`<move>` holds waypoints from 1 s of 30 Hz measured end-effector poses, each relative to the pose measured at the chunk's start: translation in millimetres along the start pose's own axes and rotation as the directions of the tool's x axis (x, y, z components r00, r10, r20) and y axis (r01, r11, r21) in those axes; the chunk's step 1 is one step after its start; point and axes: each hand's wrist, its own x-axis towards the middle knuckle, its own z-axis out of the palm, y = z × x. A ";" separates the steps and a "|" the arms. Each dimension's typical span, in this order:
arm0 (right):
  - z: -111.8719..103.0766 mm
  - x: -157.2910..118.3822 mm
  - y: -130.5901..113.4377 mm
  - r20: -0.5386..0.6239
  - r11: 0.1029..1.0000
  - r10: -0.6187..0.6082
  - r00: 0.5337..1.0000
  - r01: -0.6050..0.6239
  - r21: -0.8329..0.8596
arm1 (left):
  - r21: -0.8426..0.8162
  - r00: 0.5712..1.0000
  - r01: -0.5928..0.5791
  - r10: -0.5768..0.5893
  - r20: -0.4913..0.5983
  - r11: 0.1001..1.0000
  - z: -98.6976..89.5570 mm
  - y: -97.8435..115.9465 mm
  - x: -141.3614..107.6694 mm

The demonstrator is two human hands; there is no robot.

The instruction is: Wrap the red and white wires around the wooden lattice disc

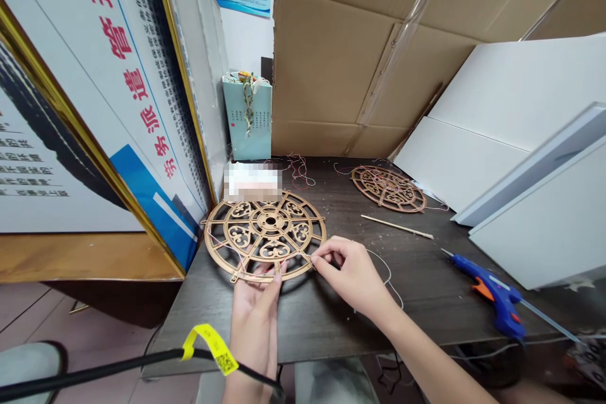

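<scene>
A round wooden lattice disc [280,222] with scrolled cut-outs is tilted above the dark table. My left hand [255,303] grips its near rim, thumb on top and fingers underneath. Pink and white thread [240,260] runs across the spokes on the disc's near left side. At the right rim, my right hand [348,271] is closed in a pinch, with a thin thread at its fingertips. A pale string [389,271] loops on the table to the right of this hand.
A second lattice disc [388,189] lies farther back, near a thin wooden stick [398,227]. To the right rests a blue glue gun [497,297]. Cardboard [331,63] and white panels [473,120] stand behind. A black cable [118,367] crosses the lower left.
</scene>
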 end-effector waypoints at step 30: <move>4.0 8.4 -27.7 0.066 0.878 0.034 0.997 0.002 -0.479 | 0.042 1.000 -0.011 0.012 -0.009 0.999 -0.4 -4.8 1.8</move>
